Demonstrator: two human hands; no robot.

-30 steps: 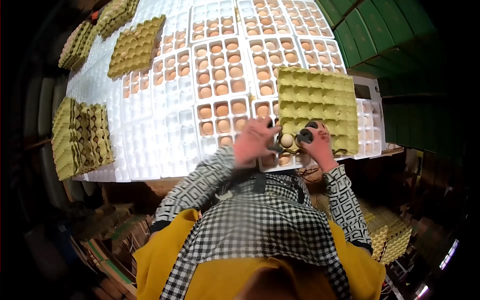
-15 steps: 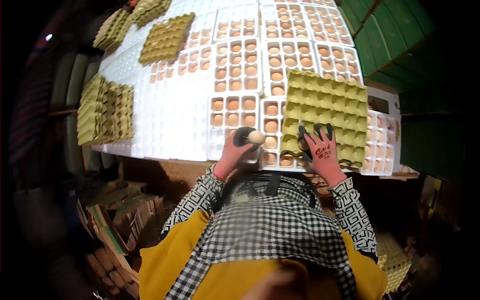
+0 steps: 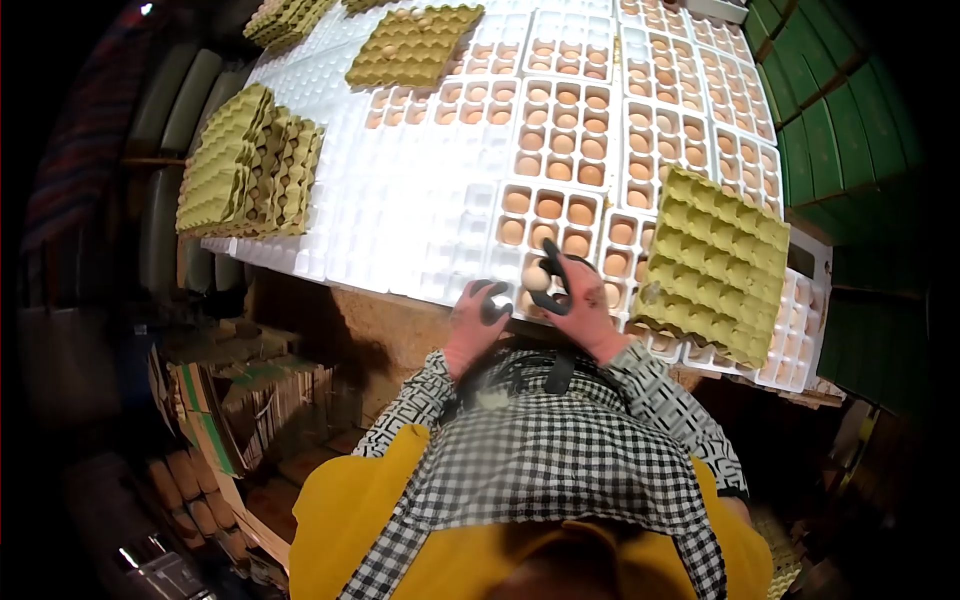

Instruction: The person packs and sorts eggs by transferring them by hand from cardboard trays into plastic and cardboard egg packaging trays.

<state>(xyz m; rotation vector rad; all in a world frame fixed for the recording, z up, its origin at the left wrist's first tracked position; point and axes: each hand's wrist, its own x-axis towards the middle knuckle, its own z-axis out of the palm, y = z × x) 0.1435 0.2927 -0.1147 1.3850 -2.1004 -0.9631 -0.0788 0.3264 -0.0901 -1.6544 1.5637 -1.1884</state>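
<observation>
Both hands wear pink gloves with dark fingertips. My right hand [image 3: 572, 300] holds a pale egg [image 3: 536, 276] between thumb and fingers over the front of a white tray [image 3: 503, 219] partly filled with brown eggs. Just left of it, my left hand [image 3: 483, 318] is at the table's front edge, its fingers curled apart with no egg visible between them. A yellow-green pulp tray [image 3: 712, 268] with no eggs showing in its cups lies over white trays to the right of my hands.
White egg trays [image 3: 562, 135] cover the table, many holding brown eggs. Stacked pulp trays [image 3: 245, 170] stand at the left, and another pulp tray [image 3: 412, 48] lies farther back. Green crates [image 3: 835, 125] rise at the right. Cardboard [image 3: 240, 400] is below left.
The view has shifted right-to-left, so the table appears farther right. My right hand has left the pulp tray and now holds an egg by the white tray. The egg in my left hand is gone from it.
</observation>
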